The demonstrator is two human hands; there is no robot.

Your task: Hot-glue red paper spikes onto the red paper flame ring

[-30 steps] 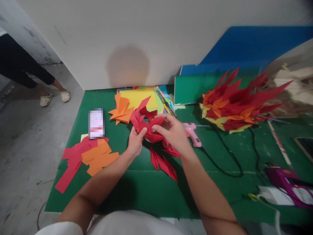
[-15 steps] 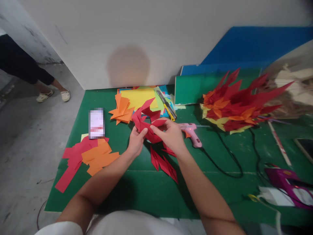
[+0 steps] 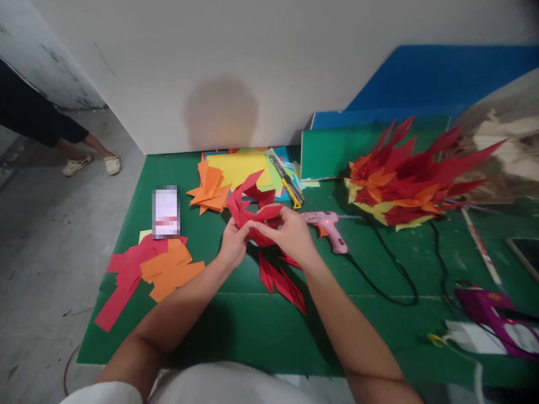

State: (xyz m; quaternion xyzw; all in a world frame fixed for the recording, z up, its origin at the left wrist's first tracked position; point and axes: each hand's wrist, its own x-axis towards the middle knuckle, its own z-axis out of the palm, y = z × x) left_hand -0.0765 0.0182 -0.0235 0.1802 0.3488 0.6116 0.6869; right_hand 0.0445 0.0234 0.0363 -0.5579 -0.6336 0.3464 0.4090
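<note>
Between my two hands is a ring-like red folded-paper piece [image 3: 255,210] with pointed tips, held above the table. My left hand [image 3: 234,241] grips its near left side, thumb on top. On the right side my right hand [image 3: 292,231] pinches the same piece, its thumb reaching across to meet the left thumb. Some of its fingers are hidden behind the paper. Loose red folded-paper points [image 3: 283,280] lie on the table just below. Right of my right hand rests a pink hot glue gun [image 3: 330,227]. Orange folded-paper points [image 3: 210,188] are piled behind my left hand.
Left on the green table [image 3: 202,331] are red strips [image 3: 126,269], orange strips [image 3: 172,269] and a phone [image 3: 166,213]. Behind lie a utility knife [image 3: 288,185] and yellow paper [image 3: 240,168]. A paper flame arrangement [image 3: 412,179] stands right, near cables. A person's legs [image 3: 63,134] show far left.
My right thumb has slid left across the red paper until it meets my left thumb. Both hands keep hold of the piece. The person's legs at far left have shifted slightly.
</note>
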